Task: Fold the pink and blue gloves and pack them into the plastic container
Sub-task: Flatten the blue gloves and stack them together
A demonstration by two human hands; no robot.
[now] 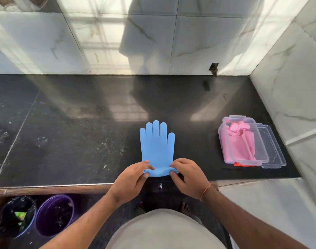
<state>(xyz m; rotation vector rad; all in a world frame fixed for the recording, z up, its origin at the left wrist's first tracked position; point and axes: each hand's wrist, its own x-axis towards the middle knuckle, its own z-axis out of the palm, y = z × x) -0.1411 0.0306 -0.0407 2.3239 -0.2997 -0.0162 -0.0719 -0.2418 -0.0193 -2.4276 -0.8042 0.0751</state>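
A blue glove [157, 144] lies flat on the black countertop [72, 137], fingers pointing away from me. My left hand [132, 178] pinches the left corner of its cuff and my right hand [187, 177] pinches the right corner, near the counter's front edge. The cuff is bunched slightly between my thumbs and fingers. To the right stands a clear plastic container [223, 141] with pink gloves [239, 142] folded inside it.
The container's clear lid [274, 151] lies under or beside it, close to the right tiled wall. Something orange-red [241, 164] peeks out below the container. Two buckets [54, 214] stand on the floor at lower left. A tiled wall runs along the back.
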